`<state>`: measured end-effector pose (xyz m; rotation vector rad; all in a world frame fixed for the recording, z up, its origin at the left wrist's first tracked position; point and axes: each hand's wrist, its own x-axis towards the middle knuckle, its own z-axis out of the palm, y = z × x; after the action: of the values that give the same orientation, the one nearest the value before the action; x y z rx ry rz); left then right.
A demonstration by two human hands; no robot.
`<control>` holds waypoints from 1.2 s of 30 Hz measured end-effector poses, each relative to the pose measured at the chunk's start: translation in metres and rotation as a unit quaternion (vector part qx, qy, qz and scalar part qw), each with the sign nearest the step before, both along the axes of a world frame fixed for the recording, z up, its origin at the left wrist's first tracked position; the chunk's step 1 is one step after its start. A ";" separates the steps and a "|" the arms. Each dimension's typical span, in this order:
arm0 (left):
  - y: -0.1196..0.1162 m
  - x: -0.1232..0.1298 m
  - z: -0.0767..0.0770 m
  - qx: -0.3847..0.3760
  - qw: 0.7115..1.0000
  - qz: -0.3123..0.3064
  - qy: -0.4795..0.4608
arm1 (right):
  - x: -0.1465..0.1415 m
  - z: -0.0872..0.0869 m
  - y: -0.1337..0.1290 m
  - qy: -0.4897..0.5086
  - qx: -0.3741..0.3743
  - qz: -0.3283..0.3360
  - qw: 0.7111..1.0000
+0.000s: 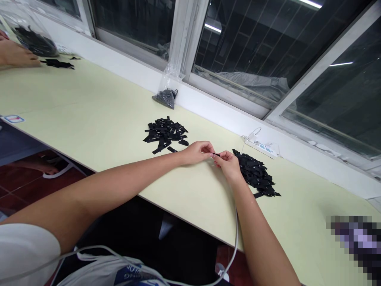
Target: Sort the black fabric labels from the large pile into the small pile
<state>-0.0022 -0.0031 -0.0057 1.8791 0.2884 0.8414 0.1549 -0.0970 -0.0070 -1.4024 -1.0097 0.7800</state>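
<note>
My left hand [199,153] and my right hand [228,163] meet over the table between two heaps, fingertips pinched together. Between them is a small black fabric strip [217,154], gripped at both ends and mostly covered by the fingers. Left of my hands lies a loose pile of black fabric strips [165,133], some with small pale marks. A denser pile of similar black strips [256,172] lies just right of my right hand, partly behind it.
A clear plastic bag [167,91] of dark pieces stands by the wall. A white power strip [262,147] sits at the back. A white cable [236,226] hangs over the table's front edge. At far left, another person's hand [18,55] is near black strips [58,63] and a larger bag [35,39].
</note>
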 end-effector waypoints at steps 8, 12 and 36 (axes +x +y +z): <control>0.000 0.001 0.000 -0.092 0.996 -0.001 -0.005 | -0.001 0.003 -0.001 0.065 -0.015 -0.029 0.997; -0.001 0.000 0.005 -0.191 0.982 -0.007 0.009 | 0.001 0.005 -0.002 0.105 -0.030 -0.041 0.993; 0.000 0.000 0.003 -0.181 0.983 -0.004 0.021 | 0.002 0.008 -0.005 0.123 -0.031 -0.017 0.992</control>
<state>-0.0024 -0.0032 -0.0032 1.5571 0.4308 0.6921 0.1568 -0.1021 0.0014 -1.3344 -0.7739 0.9405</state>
